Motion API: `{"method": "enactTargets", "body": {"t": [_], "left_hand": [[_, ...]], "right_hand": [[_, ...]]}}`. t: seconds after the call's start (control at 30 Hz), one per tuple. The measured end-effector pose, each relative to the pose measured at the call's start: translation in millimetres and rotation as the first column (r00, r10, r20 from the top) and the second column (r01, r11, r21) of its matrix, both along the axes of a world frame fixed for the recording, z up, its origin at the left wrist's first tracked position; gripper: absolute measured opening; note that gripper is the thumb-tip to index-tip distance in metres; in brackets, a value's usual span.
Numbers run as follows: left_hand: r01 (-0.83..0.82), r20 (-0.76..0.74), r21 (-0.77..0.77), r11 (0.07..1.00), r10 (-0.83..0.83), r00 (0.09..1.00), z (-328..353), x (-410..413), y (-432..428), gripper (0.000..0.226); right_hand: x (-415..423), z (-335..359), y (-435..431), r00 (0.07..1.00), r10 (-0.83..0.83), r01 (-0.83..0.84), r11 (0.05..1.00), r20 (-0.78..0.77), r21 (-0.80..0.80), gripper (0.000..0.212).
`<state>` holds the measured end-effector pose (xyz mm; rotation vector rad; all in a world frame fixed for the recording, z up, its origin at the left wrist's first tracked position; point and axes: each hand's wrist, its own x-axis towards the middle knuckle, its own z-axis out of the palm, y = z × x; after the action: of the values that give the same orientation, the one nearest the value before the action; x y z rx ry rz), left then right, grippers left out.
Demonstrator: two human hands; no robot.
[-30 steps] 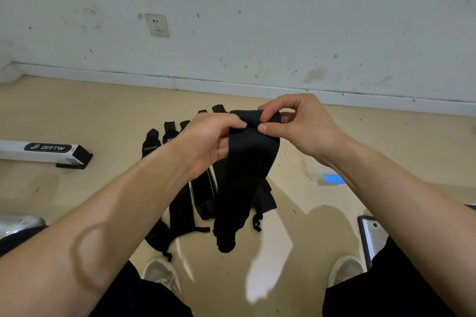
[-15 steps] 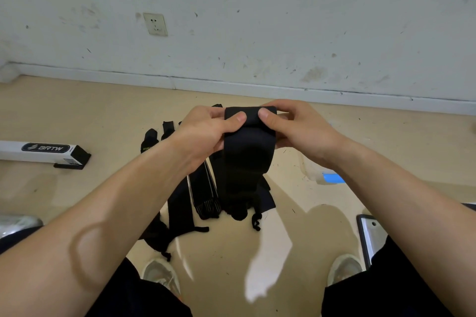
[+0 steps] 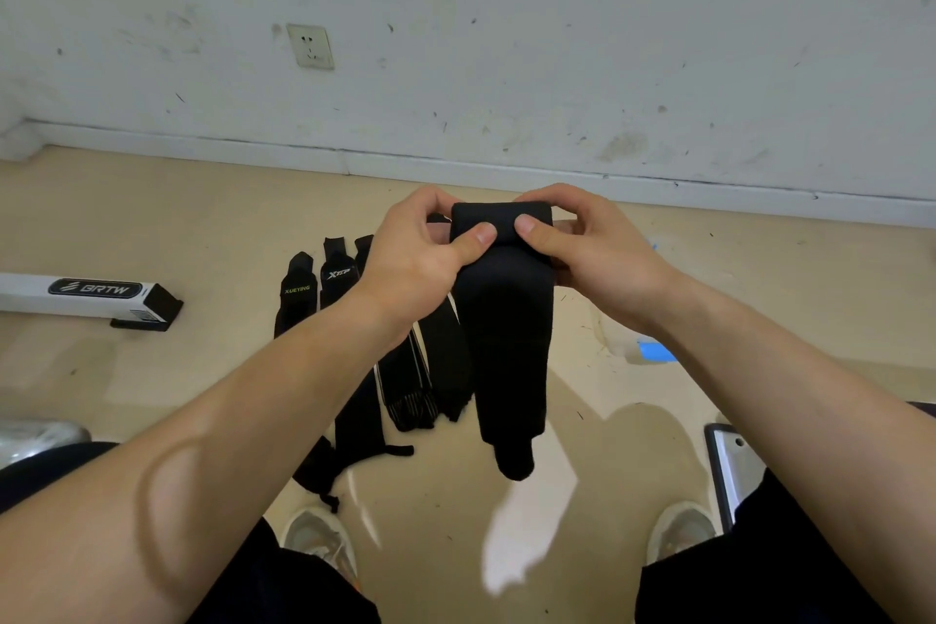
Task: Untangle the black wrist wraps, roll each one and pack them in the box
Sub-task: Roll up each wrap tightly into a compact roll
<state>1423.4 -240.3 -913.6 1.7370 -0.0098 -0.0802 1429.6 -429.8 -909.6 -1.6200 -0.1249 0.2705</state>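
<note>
Beige glossy floor (image 3: 445,497). Left hand (image 3: 415,258) and right hand (image 3: 597,248) hold a black wrist wrap (image 3: 506,329) above it, fingers (image 3: 430,203) clamped on its rolled top. Loose wraps (image 3: 405,380) lie beyond. White box (image 3: 76,299) far left, contents unseen. Scuffed wall (image 3: 557,41).

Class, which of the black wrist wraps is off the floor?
The wrap pinched by the left hand and right hand, its tail hanging; the other wraps lie on the floor.

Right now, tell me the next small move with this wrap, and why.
Probably roll the top edge one more turn down the wrap: the left grip and right grip pinch a short roll there, while a long tail hangs unrolled.
</note>
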Motion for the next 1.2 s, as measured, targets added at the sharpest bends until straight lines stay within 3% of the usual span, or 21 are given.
{"method": "enactTargets", "body": {"t": [0.17, 0.47, 0.7, 0.8, 0.87, 0.93, 1.03, 1.2], "left_hand": [[0.050, -0.040, -0.079, 0.996, -0.054, 0.998, -1, 2, 3, 0.018], [0.018, -0.263, -0.395, 0.919, -0.132, 0.956, 4, 1, 2, 0.028], [-0.103, -0.302, -0.389, 0.915, -0.022, 0.953, 7, 0, -3, 0.017], [-0.130, -0.301, -0.369, 0.920, 0.015, 0.954, 6, 2, 0, 0.013], [-0.114, -0.290, -0.367, 0.923, 0.003, 0.957, 8, 3, 0, 0.016], [-0.095, -0.279, -0.365, 0.926, -0.011, 0.960, 9, 3, 1, 0.019], [-0.081, -0.267, -0.356, 0.931, -0.019, 0.963, 8, 3, 2, 0.022], [-0.060, -0.281, -0.367, 0.928, -0.049, 0.958, 3, 5, 6, 0.042]], "right_hand": [[-1, -3, -1, 1.000, -0.026, 0.025, 0.998, 0.014, 0.054, 0.021], [5, -7, -4, 0.997, -0.072, 0.072, 0.997, 0.031, 0.012, 0.022], [2, -5, 0, 0.996, -0.082, 0.082, 0.997, 0.046, -0.011, 0.025], [1, -3, 0, 0.998, -0.024, 0.029, 0.994, -0.051, 0.105, 0.024], [1, -1, -2, 0.990, 0.019, 0.008, 0.982, -0.140, 0.190, 0.014], [3, -3, -3, 0.982, 0.028, 0.002, 0.987, -0.184, 0.161, 0.019], [5, -7, -2, 0.983, 0.063, -0.052, 0.996, -0.175, 0.069, 0.025], [5, -10, -2, 0.994, -0.008, 0.018, 0.996, -0.109, 0.092, 0.026]]}}
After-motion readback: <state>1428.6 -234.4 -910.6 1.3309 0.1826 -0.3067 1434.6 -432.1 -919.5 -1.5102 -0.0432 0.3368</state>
